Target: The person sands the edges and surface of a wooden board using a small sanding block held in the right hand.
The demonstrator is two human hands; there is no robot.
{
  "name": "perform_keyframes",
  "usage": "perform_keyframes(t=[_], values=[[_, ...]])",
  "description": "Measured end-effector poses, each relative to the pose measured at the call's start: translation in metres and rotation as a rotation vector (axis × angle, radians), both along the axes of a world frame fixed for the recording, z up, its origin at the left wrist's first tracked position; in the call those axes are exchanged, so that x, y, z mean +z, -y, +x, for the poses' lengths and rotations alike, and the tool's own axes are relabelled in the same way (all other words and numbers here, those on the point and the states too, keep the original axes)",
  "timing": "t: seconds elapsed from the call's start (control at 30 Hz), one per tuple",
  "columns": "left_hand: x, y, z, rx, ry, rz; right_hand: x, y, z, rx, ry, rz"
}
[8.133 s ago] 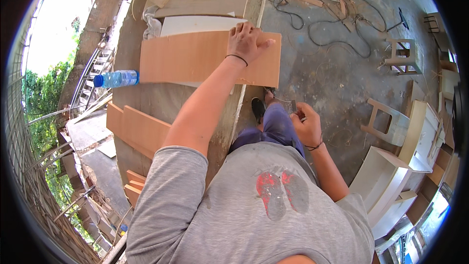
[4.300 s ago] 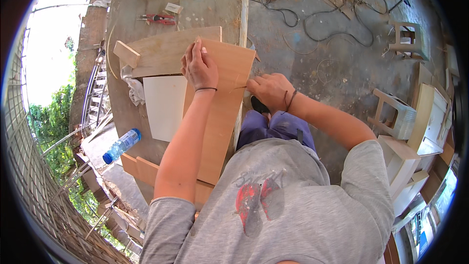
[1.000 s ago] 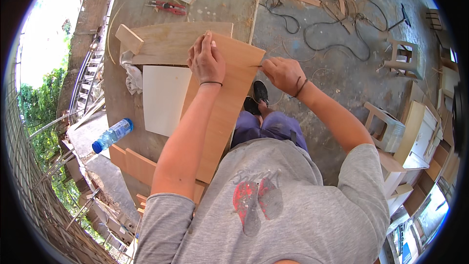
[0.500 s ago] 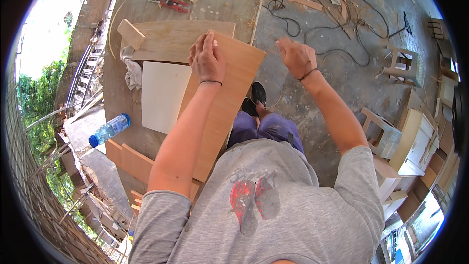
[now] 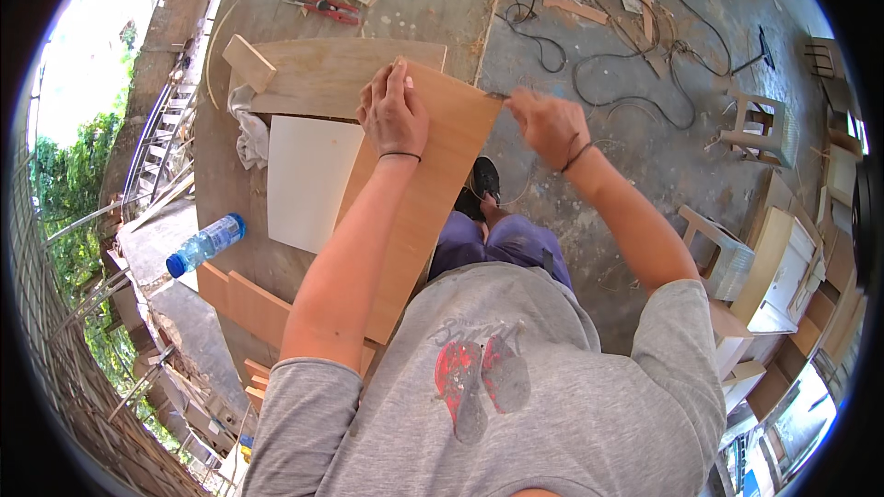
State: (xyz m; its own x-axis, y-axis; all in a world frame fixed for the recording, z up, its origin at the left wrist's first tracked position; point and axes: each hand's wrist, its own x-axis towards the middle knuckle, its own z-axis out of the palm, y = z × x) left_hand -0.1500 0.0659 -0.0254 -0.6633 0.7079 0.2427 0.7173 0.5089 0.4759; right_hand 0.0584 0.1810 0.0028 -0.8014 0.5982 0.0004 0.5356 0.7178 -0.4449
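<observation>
Near the centre of the frame, a long brown plywood board (image 5: pixel 419 193) lies slanted across the edge of the table (image 5: pixel 442 0), its far corner jutting out over the floor toward the upper middle. The left hand (image 5: pixel 394 115) rests flat on the upper end of this board, fingers held close together and pointing up the frame, a thin dark band around its wrist. Just right of the board's far corner, the right hand (image 5: pixel 545 122) is closed with its fingertips pinched on something small and dark at that corner; what it is cannot be told. Touching the board's left edge lies a white panel (image 5: pixel 308 182), and above both lies a pale wooden sheet (image 5: pixel 341 74) with a small wood block (image 5: pixel 249 63) on its left end. A crumpled cloth (image 5: pixel 247 133) sits just left of the white panel. Further out, in the left middle of the frame, a plastic bottle (image 5: pixel 204 244) with a blue cap lies on its side, and red-handled pliers (image 5: pixel 322 7) lie near the top. Black cables (image 5: pixel 626 64) snake over the concrete floor at the upper right, near a small wooden stool (image 5: pixel 760 124).
</observation>
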Motion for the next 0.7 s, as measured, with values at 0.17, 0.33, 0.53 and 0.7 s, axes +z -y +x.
perform_keyframes(t=[0.17,0.33,0.53,0.7], values=[[0.001,-0.001,-0.001,-0.011,-0.003,0.002,-0.004,-0.01,0.001,-0.069,0.023,0.006],[-0.003,0.001,-0.002,0.0,0.011,0.01,-0.008,0.047,0.007,0.229,-0.033,0.011],[-0.001,-0.001,-0.002,-0.008,0.02,0.022,-0.004,0.022,0.003,0.054,0.008,0.107],[-0.01,-0.001,-0.004,0.012,0.032,0.033,-0.003,0.082,0.002,0.227,0.074,0.012]])
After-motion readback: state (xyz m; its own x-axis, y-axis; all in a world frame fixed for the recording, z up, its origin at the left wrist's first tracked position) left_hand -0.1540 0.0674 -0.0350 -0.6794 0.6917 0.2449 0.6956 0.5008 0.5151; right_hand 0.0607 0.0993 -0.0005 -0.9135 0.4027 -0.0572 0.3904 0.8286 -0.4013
